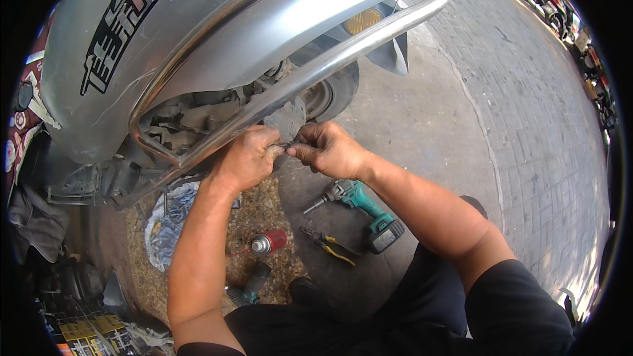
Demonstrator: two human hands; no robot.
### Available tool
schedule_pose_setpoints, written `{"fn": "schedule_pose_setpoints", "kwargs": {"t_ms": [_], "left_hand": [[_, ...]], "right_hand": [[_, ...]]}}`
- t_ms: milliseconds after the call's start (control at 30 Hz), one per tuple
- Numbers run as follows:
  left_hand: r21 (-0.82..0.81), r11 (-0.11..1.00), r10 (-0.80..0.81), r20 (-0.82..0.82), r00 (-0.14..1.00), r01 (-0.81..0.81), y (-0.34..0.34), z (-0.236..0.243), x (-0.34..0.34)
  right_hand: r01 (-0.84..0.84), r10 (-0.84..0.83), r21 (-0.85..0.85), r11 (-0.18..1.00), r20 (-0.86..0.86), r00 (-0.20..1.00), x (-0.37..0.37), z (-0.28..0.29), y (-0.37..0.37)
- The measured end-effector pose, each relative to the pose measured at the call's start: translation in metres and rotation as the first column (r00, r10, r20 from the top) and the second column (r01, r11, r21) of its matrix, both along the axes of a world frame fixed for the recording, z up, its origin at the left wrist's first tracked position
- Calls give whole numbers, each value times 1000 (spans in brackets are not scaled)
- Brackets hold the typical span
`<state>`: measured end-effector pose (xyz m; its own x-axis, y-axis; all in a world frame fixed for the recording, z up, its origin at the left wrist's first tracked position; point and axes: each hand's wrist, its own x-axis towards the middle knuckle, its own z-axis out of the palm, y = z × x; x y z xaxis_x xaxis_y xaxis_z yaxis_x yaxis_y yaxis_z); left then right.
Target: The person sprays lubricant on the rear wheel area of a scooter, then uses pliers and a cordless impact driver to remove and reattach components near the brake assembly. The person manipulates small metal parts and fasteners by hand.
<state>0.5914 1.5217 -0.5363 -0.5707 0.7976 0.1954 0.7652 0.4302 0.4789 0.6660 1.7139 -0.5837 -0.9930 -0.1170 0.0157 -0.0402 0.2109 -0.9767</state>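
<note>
While my left hand (248,156) pinches a small dark part (287,146) beside the metal bar (330,60), my right hand (333,150), curled closed, grips it from the other side.

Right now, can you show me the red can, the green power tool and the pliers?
Red can (275,239): head view, on its red side.
Green power tool (368,205): head view, on its green handle.
Pliers (323,242): head view, near the joint.
</note>
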Motion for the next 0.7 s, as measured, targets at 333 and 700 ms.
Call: {"fn": "schedule_pose_setpoints", "kwargs": {"t_ms": [333, 700], "left_hand": [[-9, 1000, -24, -54, 998, 23, 0, -3, -1], [-21, 1000, 3, -22, 1000, -4, 0, -3, 0]], "right_hand": [[-10, 56, -180, 984, 249, 967, -6, -10, 3], [17, 34, -191, 981, 258, 966, 2, -2, 3]]}}
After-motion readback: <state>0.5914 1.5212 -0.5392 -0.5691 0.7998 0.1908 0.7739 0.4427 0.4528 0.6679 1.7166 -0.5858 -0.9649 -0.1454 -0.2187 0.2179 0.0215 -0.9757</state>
